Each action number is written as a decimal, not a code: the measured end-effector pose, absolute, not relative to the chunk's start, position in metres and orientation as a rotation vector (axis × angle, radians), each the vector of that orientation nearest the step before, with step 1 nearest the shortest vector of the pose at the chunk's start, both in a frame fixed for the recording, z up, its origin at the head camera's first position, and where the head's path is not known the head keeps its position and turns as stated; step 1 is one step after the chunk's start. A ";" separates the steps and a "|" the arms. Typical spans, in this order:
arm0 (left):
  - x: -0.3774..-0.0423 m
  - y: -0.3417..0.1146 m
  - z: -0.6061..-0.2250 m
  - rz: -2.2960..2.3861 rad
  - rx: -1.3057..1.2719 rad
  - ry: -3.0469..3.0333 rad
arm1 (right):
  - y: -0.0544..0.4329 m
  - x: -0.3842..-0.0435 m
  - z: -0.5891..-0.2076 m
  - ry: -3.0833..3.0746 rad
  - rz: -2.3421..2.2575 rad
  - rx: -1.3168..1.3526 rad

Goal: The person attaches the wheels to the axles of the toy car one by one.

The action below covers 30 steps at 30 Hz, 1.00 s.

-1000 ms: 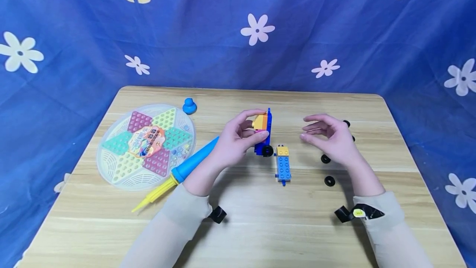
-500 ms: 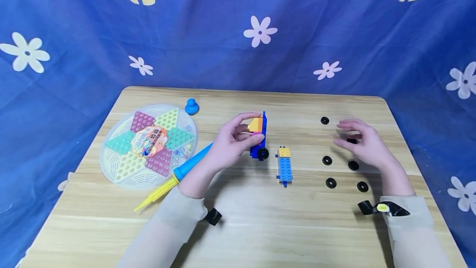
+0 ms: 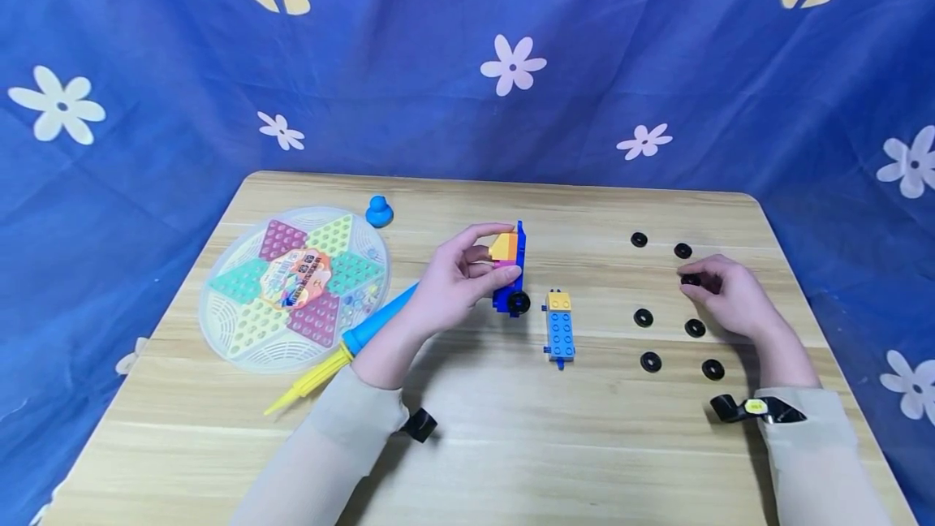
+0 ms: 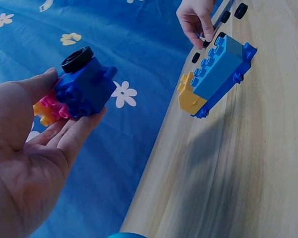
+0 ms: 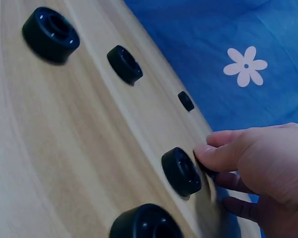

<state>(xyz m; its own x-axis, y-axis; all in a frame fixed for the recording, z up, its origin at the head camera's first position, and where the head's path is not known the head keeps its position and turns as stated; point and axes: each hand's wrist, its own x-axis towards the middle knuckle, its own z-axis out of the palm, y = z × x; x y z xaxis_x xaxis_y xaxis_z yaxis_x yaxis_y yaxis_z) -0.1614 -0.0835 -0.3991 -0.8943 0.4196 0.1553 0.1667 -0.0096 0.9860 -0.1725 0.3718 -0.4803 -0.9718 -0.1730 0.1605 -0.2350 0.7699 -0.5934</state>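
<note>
My left hand [image 3: 456,286] grips a building-block vehicle [image 4: 92,87] with yellow, orange, pink and blue bricks, held on end above the table. One black wheel [image 3: 519,303] is mounted near its lower end; its far side is hidden. At the table's right, my right hand [image 3: 738,299] pinches a loose black wheel [image 3: 689,280] between thumb and fingers, mostly covered by the thumb in the right wrist view. A second block piece [image 3: 560,331], light blue with a yellow end on a dark blue wheelless base, lies between the hands.
Several other black wheels [image 3: 643,317] lie around the right hand in two rough columns. To the left are a round Chinese checkers board [image 3: 226,331], a blue and yellow pump [image 3: 372,323] and a small blue rubber duck [image 3: 379,212]. A blue flowered cloth [image 3: 409,104] hangs behind the table.
My right hand has moved right and down from beside the block piece to the loose wheels, and its fingers have closed on one. The left hand still holds the vehicle, shifted slightly.
</note>
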 end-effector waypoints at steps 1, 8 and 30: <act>-0.162 -0.083 -0.399 2.011 0.629 2.073 | 0.372 -0.172 -0.482 -2.861 0.980 0.327; -0.163 -0.080 -0.400 2.001 0.632 2.069 | 0.370 -0.173 -0.482 -2.798 1.012 0.333; -0.163 -0.076 -0.394 2.002 0.645 2.055 | 0.311 -0.161 -0.411 -2.468 1.233 0.528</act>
